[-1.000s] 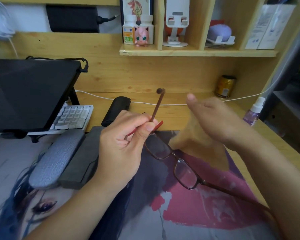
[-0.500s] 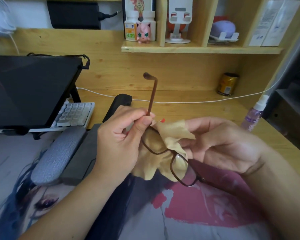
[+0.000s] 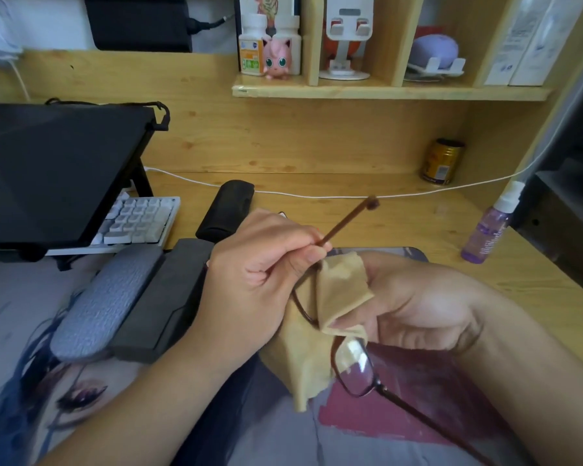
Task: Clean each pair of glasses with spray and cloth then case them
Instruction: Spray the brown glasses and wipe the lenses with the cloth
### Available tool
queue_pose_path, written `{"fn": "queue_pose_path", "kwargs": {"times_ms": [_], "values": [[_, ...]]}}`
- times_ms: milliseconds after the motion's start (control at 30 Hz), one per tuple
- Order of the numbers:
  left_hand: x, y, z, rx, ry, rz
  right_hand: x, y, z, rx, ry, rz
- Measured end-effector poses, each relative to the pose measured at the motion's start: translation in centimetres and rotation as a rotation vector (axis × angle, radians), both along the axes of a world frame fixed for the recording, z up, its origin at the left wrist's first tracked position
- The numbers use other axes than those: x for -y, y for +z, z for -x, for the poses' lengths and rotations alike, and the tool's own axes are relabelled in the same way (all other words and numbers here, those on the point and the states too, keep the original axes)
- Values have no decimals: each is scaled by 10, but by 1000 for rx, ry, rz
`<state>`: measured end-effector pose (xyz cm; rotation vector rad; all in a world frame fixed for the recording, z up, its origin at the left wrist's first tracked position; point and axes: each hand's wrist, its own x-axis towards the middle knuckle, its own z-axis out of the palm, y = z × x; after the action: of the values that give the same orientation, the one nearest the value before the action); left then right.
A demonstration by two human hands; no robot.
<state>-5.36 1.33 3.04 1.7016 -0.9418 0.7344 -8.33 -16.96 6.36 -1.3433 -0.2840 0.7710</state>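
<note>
The brown-framed glasses (image 3: 352,361) are held in the air above the printed desk mat (image 3: 401,415), toward the front edge of the desk (image 3: 418,227). One temple arm is pinched between the thumb and curled fingers of the left hand (image 3: 256,277), close to the hinge. The tan cleaning cloth (image 3: 337,290) is folded over one lens and gripped through it by the right hand (image 3: 414,307); the other lens is left bare.

The frame is judged light, thin and easily bent, so it is best taken near the hinge or bridge, not at the arm tip. The cloth is soft and limp. The purple spray bottle (image 3: 488,230) is stood near the right edge of the desk, and a black glasses case (image 3: 226,210) is laid behind the mat.
</note>
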Motion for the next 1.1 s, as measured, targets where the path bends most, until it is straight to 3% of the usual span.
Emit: {"fn": "queue_pose_path", "kwargs": {"times_ms": [133,400,633,767,967,1100], "values": [[1,-1,-2,-31,20,-13,-17,-7,5,136,-136,57],[3,-1,-2,-163,38,38,-23,-12,0,25,-507,-101],[-3,0,1,-156,59,87,-20,-15,-3,73,-585,-132],[-19,7,-7,-97,154,129,8,-11,-10,23,-451,-82],[-30,8,-11,-26,201,110,26,-10,-5,-56,26,37],[-26,6,-9,-6,191,73,7,-18,-1,21,120,120]]}}
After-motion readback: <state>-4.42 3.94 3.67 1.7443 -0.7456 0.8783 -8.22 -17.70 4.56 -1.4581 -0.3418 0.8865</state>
